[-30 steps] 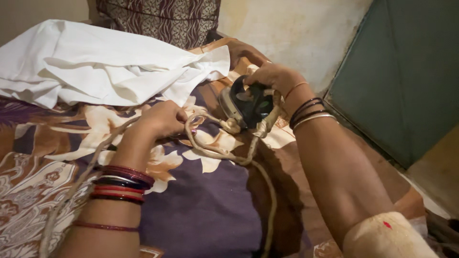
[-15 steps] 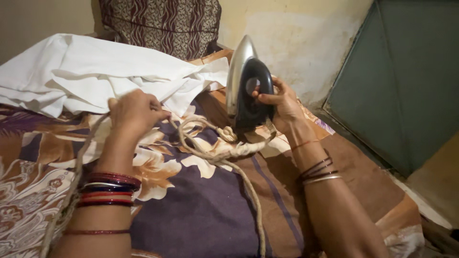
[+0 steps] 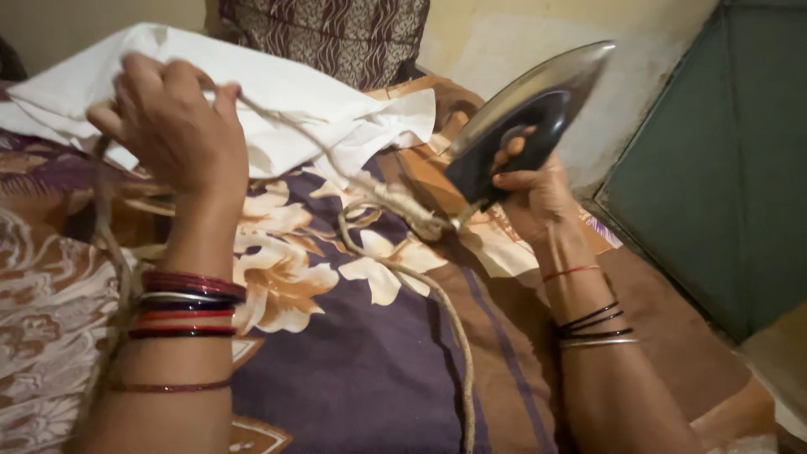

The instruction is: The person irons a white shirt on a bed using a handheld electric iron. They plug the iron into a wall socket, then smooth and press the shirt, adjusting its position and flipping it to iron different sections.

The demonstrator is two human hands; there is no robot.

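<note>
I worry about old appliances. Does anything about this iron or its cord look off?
Yes. The cord is knotted and looped in a bulky tangle where it meets the iron, held tilted in the right hand. The left hand lifts another stretch.

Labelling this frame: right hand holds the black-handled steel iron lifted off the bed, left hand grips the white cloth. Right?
Not quite. In the head view the left hand grips the beige fabric-covered cord, not the white cloth behind it. The right hand does hold the black-handled steel iron lifted off the bed.
</note>
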